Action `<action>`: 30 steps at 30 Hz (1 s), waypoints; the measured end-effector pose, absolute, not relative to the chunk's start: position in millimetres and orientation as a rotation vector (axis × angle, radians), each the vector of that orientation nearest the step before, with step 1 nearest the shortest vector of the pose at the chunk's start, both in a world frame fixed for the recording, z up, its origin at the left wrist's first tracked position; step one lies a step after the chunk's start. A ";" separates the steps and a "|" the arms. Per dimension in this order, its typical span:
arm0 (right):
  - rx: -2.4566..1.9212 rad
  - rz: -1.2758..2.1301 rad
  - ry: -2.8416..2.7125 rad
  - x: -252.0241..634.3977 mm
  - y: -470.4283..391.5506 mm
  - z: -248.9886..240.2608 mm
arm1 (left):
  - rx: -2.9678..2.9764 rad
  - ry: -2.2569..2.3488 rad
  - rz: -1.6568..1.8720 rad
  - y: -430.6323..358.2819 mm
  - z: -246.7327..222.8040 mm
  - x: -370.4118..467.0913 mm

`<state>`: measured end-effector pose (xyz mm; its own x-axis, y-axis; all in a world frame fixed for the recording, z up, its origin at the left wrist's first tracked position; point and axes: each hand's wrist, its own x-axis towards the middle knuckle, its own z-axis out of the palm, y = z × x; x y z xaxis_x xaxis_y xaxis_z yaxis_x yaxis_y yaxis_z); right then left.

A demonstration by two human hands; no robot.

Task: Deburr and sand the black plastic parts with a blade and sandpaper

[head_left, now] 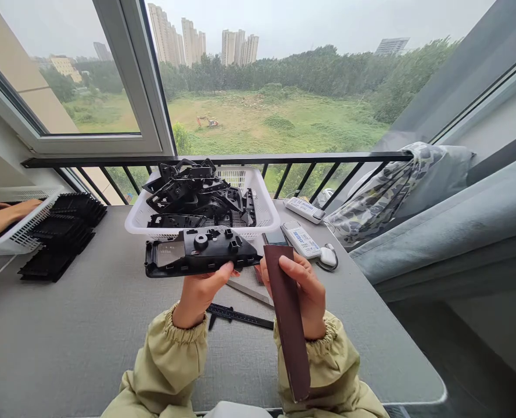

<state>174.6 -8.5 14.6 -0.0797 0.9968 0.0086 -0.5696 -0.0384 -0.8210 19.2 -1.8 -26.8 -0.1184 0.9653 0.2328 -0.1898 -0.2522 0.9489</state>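
Observation:
My left hand [206, 287] is closed on a black molded plastic part [214, 245], thumb on its lower edge. The part has a rectangular opening at its left end and tapers to a point at the right. A strip of dark brown sandpaper [287, 313] hangs from my right hand [305, 287], pinched under the thumb. Its upper end is close to the part's pointed tip; whether they touch I cannot tell. Below my hands a black caliper [240, 317] lies on the table, with a flat metal strip [251, 291] just behind it, partly covered.
Behind stands a white basket [138, 217] heaped with black plastic parts [201, 191]. White power banks [301, 239] lie at its right. Stacked black parts [61, 232] sit at left, beside another basket [20, 232] with another person's hands [11, 215]. A railing [284, 157] borders the table's back.

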 end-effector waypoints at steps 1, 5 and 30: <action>-0.713 1.509 -0.791 173.3 -8.8 14.4 | 1.167 0.995 1.542 -1.9 -26.5 19.4; -0.719 1.524 -0.786 166.8 -11.9 16.0 | 1.092 0.994 1.542 -3.2 -23.3 23.3; -0.761 1.602 -0.838 166.9 -15.7 12.7 | 1.020 0.939 1.572 -2.6 -16.0 27.8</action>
<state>166.9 -15.7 12.7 -0.1732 0.9840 -0.0425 -0.5266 -0.1290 -0.8403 27.8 -2.6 -16.0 -0.1459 0.9762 0.1604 -0.3219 -0.2001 0.9254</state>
